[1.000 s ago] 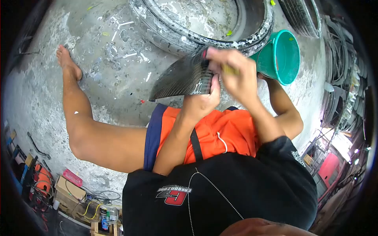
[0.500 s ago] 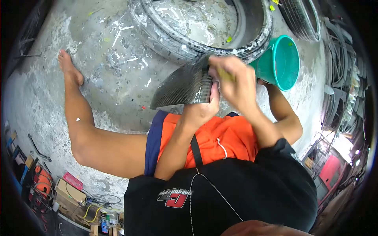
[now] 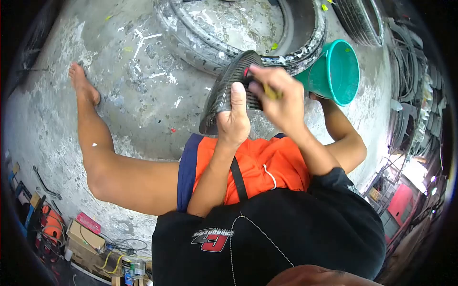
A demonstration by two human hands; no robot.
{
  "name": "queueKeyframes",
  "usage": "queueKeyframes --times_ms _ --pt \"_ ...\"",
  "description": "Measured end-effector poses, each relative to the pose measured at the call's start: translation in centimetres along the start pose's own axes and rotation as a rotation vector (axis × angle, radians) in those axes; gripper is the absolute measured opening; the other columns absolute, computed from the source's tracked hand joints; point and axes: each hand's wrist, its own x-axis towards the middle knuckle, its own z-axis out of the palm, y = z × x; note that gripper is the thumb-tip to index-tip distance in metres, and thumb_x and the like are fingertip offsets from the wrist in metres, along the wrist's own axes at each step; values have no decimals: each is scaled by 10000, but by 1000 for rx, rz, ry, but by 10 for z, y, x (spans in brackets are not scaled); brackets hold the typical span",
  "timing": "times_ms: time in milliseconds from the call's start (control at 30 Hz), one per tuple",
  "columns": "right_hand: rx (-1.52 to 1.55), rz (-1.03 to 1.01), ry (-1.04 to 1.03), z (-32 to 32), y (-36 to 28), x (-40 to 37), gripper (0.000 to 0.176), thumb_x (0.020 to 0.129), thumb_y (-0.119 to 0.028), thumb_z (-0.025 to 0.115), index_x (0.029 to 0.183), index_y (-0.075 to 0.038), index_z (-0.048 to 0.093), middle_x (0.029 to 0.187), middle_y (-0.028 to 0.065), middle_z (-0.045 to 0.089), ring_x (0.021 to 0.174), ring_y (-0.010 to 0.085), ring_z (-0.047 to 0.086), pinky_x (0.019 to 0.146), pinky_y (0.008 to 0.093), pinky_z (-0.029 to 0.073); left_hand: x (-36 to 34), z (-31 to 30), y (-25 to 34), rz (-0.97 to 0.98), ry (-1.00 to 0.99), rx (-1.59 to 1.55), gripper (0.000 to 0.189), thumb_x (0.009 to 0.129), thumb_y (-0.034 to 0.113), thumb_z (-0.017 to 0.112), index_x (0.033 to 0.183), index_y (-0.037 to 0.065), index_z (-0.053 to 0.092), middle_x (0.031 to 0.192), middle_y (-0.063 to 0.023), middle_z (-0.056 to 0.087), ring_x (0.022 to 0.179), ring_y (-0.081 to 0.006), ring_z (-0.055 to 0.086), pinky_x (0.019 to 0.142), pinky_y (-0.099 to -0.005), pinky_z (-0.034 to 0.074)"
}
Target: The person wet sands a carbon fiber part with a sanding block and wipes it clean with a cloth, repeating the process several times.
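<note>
My left hand [image 3: 233, 117] grips a curved, dark carbon-fibre panel [image 3: 220, 89] with a woven, glossy surface, its thumb up along the near side. The panel is tilted above the floor in front of my lap. At its right edge, my right hand [image 3: 281, 95] is closed around a small yellow and black hand tool [image 3: 272, 92], with a bit of red at its far end. Fingers and motion blur hide most of this tool, so its exact kind does not show. Where it meets the panel is also hidden.
Beyond the panel a large tyre [image 3: 205, 50] lies flat on the stained concrete floor [image 3: 143, 109]. A green bucket [image 3: 343, 71] stands to the right, by my foot. Another tyre [image 3: 360, 21] is at the upper right. Boxes, cables and tools [image 3: 86, 236] crowd the lower left.
My left hand has turned the panel more upright and moved it slightly right; its thumb now shows. My right hand has shifted a little left and down along the panel's edge.
</note>
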Motion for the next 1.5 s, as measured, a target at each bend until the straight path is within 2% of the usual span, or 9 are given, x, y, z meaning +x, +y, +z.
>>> queueKeyframes --times_ms 200,333,500,567,767,800,1000,1233,1500 --pt "-114 406 -76 6 36 38 245 831 -160 723 769 14 563 736 223 597 666 341 621 584 427 442 3 7 -6 367 -240 190 269 1011 71 471 1216 -66 578 1138 -119 648 1034 -204 621 894 -328 493" --pt "27 -78 82 9 2 4 179 713 19 773 871 -25 702 814 126 705 766 314 684 727 377 546 4 4 -9 425 -239 126 256 973 21 480 1189 -70 583 1103 -130 656 1016 -219 632 887 -324 494" --pt "-131 488 -82 5 37 32 153 774 -76 764 904 -24 704 802 169 667 748 313 669 674 376 517 2 2 -6 381 -353 375 222 945 8 506 1134 -61 601 1048 -129 659 974 -221 636 865 -337 497" --pt "11 43 69 8 11 12 136 794 -106 753 877 -21 686 795 185 649 732 327 655 652 397 497 5 5 -7 495 -193 252 210 945 11 507 1115 -53 612 1028 -117 660 949 -208 631 853 -336 499" --pt "-35 318 -157 7 85 61 287 856 -238 737 828 3 583 651 164 470 605 189 455 585 370 397 -2 0 -4 381 -281 334 207 974 35 524 1133 -65 612 1049 -111 662 957 -203 630 863 -329 497" --pt "-177 245 -121 -10 90 67 215 832 -212 747 930 -33 681 769 216 637 668 342 605 659 393 488 -1 -1 -4 325 -235 191 200 971 39 551 1137 -46 625 1076 -89 660 979 -167 623 863 -315 499" --pt "-416 380 391 -140 222 35 288 866 -286 726 1060 -75 696 861 141 698 757 231 650 734 368 496 -4 -18 6 -57 77 -415 540 1006 425 541 1295 -31 542 1251 -106 620 1135 -241 614 972 -396 496" --pt "-425 834 -661 -167 378 -66 370 874 -287 692 1120 -10 686 993 179 721 942 229 684 840 381 501 6 -20 23 -51 7 -631 725 1014 583 369 1348 -50 486 1360 -154 551 1235 -291 552 1042 -448 450" --pt "-157 447 182 -145 184 6 237 889 -183 714 1073 -35 698 876 90 719 767 175 655 704 322 485 15 -24 27 -136 -23 -508 396 1012 197 487 1301 -71 529 1304 -180 600 1194 -296 593 1020 -453 468"
